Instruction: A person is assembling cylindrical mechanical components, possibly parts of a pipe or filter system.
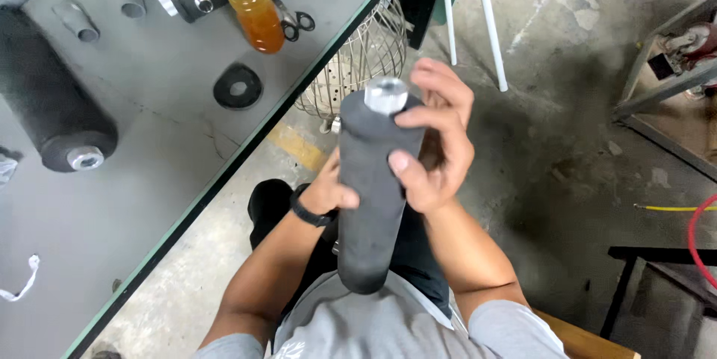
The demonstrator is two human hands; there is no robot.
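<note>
Right hand point(437, 142) wraps the black foam cylinder point(371, 195) near its metal end fitting point(385, 95); left hand point(328, 191) grips mid-body. Keep both grips firm.

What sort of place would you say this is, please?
Probably a small workshop: a grey worktable bearing black foam-covered rollers, a stained concrete floor, and hoses lying about.

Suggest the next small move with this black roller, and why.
Probably twist the roller's metal end fitting with the right hand: its fingers curl beside that fitting, while the left hand steadies the black foam roller upright over the lap.
</note>
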